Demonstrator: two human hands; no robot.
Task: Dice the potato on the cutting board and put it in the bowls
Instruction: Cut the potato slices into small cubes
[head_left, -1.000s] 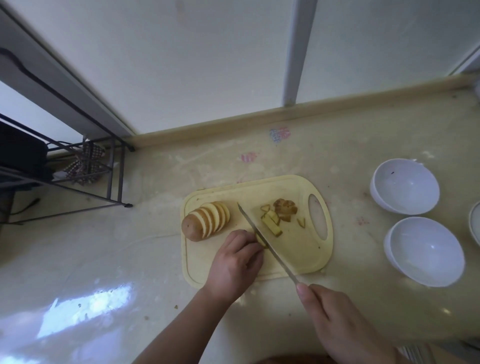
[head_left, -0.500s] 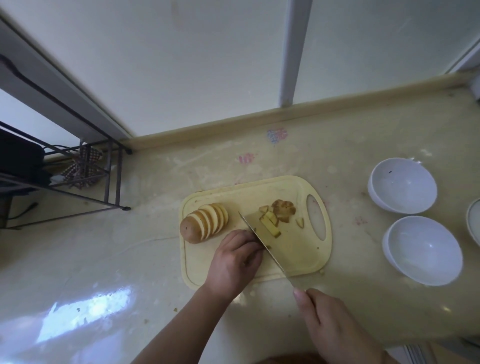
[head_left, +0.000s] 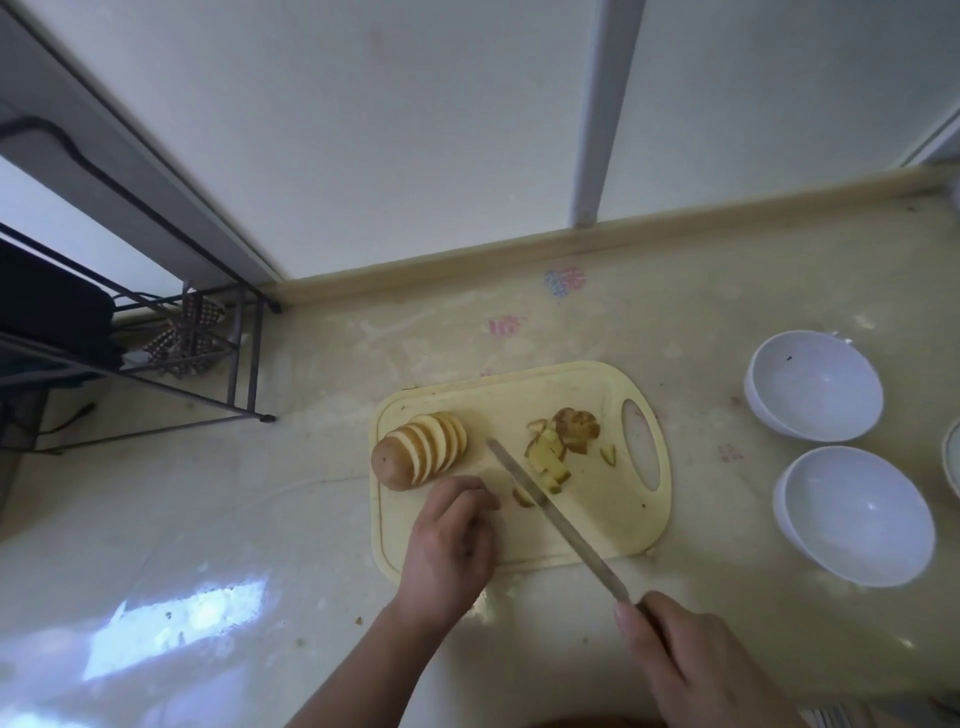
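On the cutting board (head_left: 597, 525), the sliced potato (head_left: 418, 449) lies with its long axis running 8 to 2 o'clock. The right hand (head_left: 696, 660) grips the knife (head_left: 556, 514), tip toward 11. The left hand (head_left: 452, 545) rests on the board, fingers curled, holding nothing visible.

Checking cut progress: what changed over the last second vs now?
The knife, gripped by the right hand, rocked flat and back onto its edge among the cut pieces. The left hand stayed curled on the cutting board. Sliced potato and bowls unmoved.
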